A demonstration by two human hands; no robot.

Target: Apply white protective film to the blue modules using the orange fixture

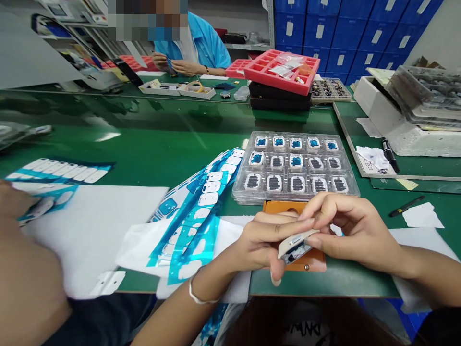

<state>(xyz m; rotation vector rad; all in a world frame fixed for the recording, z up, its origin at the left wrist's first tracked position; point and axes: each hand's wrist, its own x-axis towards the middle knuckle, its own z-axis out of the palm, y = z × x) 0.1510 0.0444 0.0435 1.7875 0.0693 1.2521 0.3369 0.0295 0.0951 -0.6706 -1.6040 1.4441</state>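
My left hand (261, 240) and my right hand (351, 228) meet over an orange fixture plate (279, 206) at the table's near edge. Both pinch one small white housing part (296, 244), tilted, with a dark inner face. My left fingers wrap it from below; my right fingertips press on its top edge. Just beyond lies a clear blister tray (294, 166) of similar small parts, some with blue film. Blue sticker strips (196, 211) lie to the left of my hands on white foam sheet (97, 226).
A co-worker's arm (21, 269) fills the lower left, beside more sticker strips (59, 170). Another person in a blue shirt (205, 43) works across the green table. Red and black trays (281, 77) stand at the back; white boxes (392, 115), a marker (391, 154) and paper lie right.
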